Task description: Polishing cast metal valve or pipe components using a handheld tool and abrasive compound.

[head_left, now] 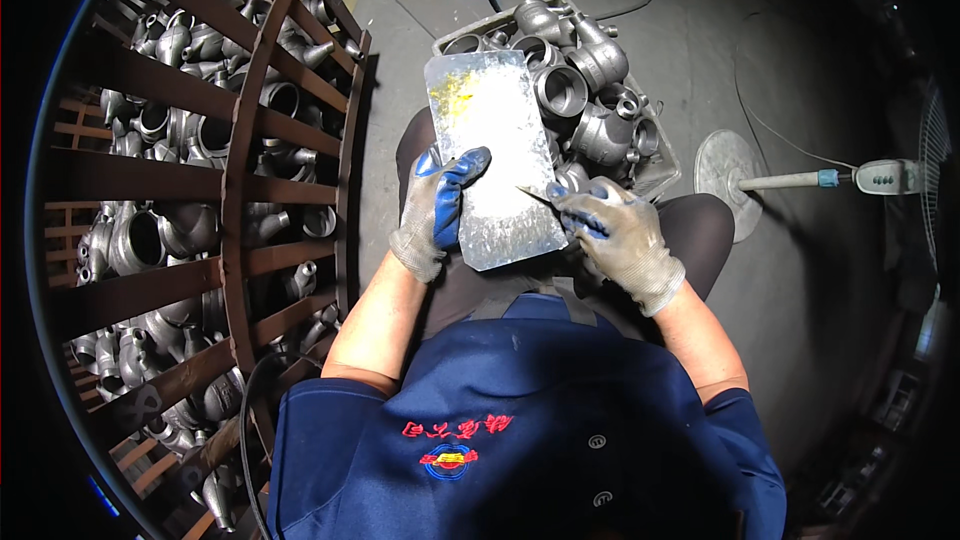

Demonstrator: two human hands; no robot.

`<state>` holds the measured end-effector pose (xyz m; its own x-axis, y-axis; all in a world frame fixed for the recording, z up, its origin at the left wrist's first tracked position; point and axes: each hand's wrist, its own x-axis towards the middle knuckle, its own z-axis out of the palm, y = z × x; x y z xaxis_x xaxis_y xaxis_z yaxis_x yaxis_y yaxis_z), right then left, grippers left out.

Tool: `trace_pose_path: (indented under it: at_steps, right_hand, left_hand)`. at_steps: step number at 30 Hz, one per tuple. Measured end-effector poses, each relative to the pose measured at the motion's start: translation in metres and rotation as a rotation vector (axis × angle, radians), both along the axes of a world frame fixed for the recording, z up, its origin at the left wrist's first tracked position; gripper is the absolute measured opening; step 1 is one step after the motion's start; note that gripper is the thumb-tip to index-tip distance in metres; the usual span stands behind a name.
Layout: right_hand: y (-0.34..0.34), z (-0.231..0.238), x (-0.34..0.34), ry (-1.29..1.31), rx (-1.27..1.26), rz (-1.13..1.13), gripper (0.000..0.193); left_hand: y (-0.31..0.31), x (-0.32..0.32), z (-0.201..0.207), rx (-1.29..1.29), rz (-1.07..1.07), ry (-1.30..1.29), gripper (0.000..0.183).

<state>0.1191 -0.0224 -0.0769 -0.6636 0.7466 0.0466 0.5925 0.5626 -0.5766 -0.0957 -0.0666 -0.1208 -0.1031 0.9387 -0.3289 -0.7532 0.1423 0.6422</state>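
At the left stands a rack (pixel 232 140) of brown bars, with many grey castings (pixel 190 230) behind them. To the right of it, the gloved left hand (pixel 438 202) is closed on the left edge of a flat, bright plate (pixel 500 140); its thumb lies on the face, and its other fingers are mostly hidden. The plate is above the lap, between the 2 hands. I judge it stiff, fairly light and rather slippery, so the opposite long edges are the best places to hold. Both forearms come from the near side and slant inward. The gloved right hand (pixel 615 230), at the plate's right edge, pinches a thin pointed tool (pixel 535 196) directed far and left over the face; I cannot tell whether its tip touches. Farther away is a crate (pixel 655 180) of metal parts (pixel 605 135), and at the right a fan (pixel 885 178).
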Motion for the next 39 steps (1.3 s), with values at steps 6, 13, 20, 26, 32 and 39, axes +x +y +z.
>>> trace_pose_path:
  at_steps: [6,13,20,26,32,39]
  right_hand:
    - [0.002,0.000,0.010,-0.006,0.017,-0.011,0.030]
    - [0.003,0.000,0.013,0.007,-0.095,0.014,0.023]
    - [0.007,0.001,0.024,0.433,-0.978,-0.177,0.031]
    - [0.007,-0.016,0.034,0.457,-0.942,-0.226,0.029]
    - [-0.001,-0.040,0.050,0.707,-1.195,-0.245,0.026]
    - [0.001,-0.067,0.103,1.230,-1.225,-0.508,0.024]
  left_hand:
    - [-0.002,-0.003,-0.003,0.002,0.000,-0.005,0.037]
    - [-0.002,-0.004,-0.001,0.006,0.001,-0.070,0.039]
    - [-0.007,0.000,0.008,0.025,0.001,0.072,0.040]
    - [-0.009,0.010,0.017,0.019,-0.009,-0.017,0.039]
    - [0.016,0.040,0.013,0.016,-0.120,0.068,0.034]
    - [0.066,0.065,0.002,0.080,-0.086,0.348,0.033]
